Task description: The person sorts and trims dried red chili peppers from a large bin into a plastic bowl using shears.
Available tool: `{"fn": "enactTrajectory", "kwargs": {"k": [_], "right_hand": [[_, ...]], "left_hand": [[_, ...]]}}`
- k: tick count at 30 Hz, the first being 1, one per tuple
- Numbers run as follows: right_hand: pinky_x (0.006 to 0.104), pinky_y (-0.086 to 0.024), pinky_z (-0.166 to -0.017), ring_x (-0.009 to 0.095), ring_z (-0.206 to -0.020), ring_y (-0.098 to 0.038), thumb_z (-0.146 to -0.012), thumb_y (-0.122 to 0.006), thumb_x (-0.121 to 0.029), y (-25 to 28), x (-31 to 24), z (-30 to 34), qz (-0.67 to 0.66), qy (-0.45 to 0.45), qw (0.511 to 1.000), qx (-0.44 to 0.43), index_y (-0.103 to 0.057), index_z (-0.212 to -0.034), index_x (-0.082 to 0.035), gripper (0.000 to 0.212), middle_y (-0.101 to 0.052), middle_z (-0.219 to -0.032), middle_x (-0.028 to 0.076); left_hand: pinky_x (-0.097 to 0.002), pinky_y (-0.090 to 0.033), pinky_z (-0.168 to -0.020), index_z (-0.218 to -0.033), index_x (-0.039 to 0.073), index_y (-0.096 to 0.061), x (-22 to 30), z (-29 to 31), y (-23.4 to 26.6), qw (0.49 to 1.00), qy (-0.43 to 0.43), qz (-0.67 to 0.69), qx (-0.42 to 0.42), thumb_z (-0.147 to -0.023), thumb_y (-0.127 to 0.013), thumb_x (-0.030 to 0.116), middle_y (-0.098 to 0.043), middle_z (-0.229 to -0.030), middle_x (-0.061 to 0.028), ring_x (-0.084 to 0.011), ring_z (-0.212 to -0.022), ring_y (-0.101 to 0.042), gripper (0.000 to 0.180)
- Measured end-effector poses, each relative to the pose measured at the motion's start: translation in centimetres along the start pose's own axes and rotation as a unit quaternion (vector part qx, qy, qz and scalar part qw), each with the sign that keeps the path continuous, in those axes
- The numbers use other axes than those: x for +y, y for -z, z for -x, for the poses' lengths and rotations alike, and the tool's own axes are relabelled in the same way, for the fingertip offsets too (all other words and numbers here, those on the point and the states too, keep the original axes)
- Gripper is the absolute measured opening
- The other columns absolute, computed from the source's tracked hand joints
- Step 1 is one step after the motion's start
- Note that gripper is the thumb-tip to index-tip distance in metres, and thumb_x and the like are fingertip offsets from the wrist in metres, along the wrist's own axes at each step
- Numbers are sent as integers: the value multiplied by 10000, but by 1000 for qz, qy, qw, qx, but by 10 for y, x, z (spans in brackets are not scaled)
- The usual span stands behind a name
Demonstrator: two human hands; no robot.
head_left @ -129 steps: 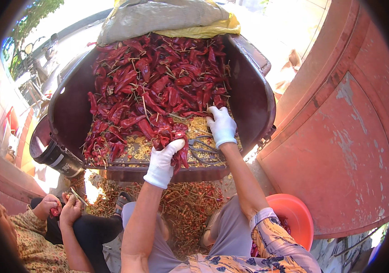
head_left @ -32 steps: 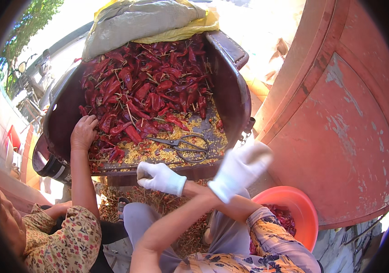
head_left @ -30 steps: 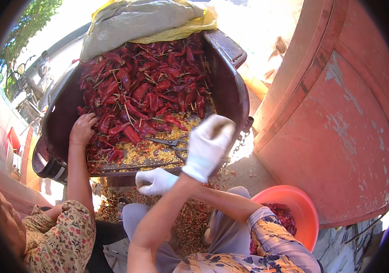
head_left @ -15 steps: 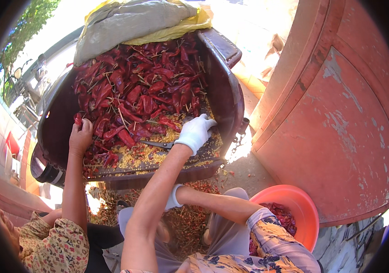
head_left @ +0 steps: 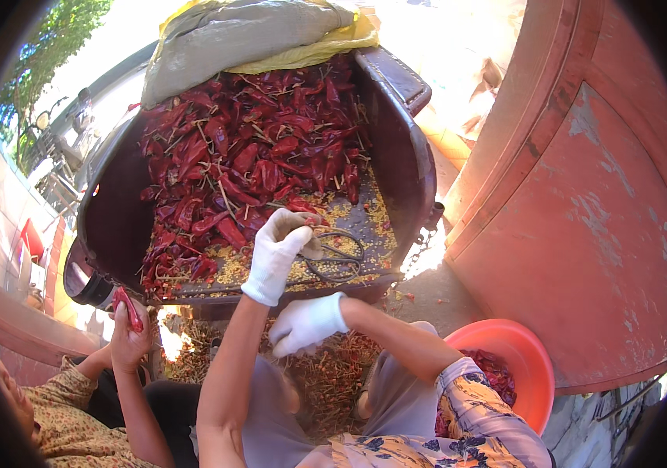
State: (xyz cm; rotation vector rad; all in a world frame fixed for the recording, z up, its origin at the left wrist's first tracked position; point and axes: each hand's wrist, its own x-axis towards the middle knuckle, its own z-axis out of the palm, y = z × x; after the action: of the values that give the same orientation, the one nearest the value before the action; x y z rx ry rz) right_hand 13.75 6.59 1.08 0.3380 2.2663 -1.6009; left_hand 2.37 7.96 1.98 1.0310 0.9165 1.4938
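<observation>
My left hand point(head_left: 279, 253), in a white glove, is raised over the front of a dark cart bed point(head_left: 392, 148). Its fingers are pinched on a small reddish piece with a thin stem, seemingly a dried red chili point(head_left: 314, 221). Just beyond it, the dark looped handles of scissors point(head_left: 341, 267) lie on yellow seeds; their blades are hidden behind the glove. My right hand point(head_left: 306, 324), also gloved, hangs below the bed's front edge, fingers pointing down and smeared by motion. Dried red chilies point(head_left: 251, 160) fill most of the bed.
Someone at my left holds a red chili point(head_left: 128, 308) in a bare hand point(head_left: 129, 343). An orange basin point(head_left: 536, 351) with chilies stands at my right, beside a large red metal panel point(head_left: 575, 234). A grey and yellow sack point(head_left: 240, 39) covers the far end. Stems point(head_left: 326, 390) litter the ground.
My left hand has drawn back toward me from the seeds, uncovering the scissors' handles. My right hand has come out from under the left forearm. The neighbour's hand has pulled a chili out of the bed.
</observation>
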Motion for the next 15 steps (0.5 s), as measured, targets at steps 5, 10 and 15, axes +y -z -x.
{"fn": "enactTrajectory", "kwargs": {"k": [5,10,15], "right_hand": [[334,-538,-639,189,-706,-666,-889,-608,-246,37,10,36,1,122,898,423,-654,-952,-103,163,-653,-764,72],[431,-515,-755,304,-903,-612,-803,-683,-247,37,29,41,383,-84,767,508,-580,-1099,-137,332,-598,-950,110],[442,-516,-761,322,-915,-618,-760,-713,-253,38,27,31,416,-153,761,474,-548,-1146,-120,441,-606,-951,131]], "left_hand": [[-369,-593,-783,-1053,29,-594,-9,35,29,976,-53,133,164,-898,-587,3,-655,-987,-114,-167,-799,-660,158],[-403,-605,-802,-1154,-5,-583,-15,35,37,978,-38,161,129,-909,-622,21,-657,-931,-77,-179,-811,-670,250],[-370,-615,-736,-1090,17,-624,-16,34,31,976,-35,155,149,-915,-622,37,-672,-914,-77,-165,-795,-677,177]]}}
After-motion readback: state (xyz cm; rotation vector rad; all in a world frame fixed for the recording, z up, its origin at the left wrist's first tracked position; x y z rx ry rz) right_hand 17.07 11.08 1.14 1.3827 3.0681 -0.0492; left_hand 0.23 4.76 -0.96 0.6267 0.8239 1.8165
